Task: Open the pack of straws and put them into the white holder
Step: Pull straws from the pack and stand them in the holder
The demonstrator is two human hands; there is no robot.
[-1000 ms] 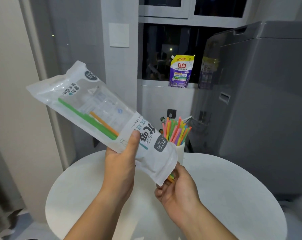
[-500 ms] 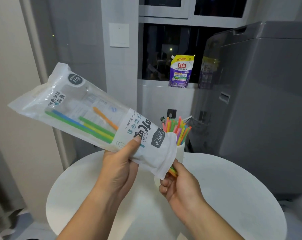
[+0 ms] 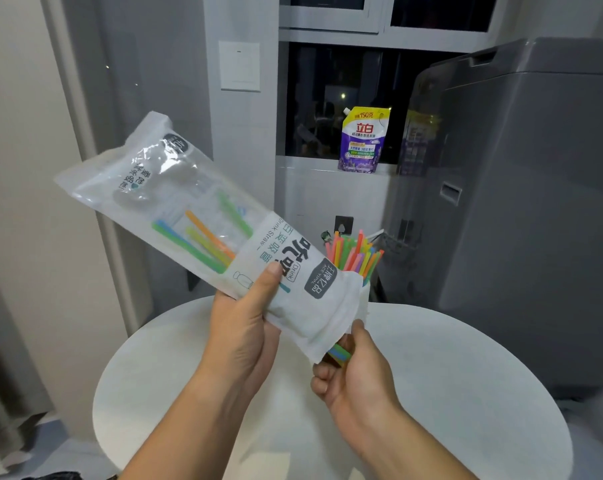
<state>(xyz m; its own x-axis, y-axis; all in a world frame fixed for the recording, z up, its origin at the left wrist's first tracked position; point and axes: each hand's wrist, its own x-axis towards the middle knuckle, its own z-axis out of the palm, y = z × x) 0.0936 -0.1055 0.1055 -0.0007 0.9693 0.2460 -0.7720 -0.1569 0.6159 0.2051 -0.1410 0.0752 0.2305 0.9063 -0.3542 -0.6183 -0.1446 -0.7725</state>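
I see the left hand [image 3: 244, 337] gripping the tilted straw pack [image 3: 189, 209], the right hand [image 3: 358, 379] seemingly pinching straws [image 3: 339, 353] at its lower mouth.

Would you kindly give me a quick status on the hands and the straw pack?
Left hand grips pack, tilted over table. Right hand pinches straws at its open end. Holder behind pack, already part-filled.
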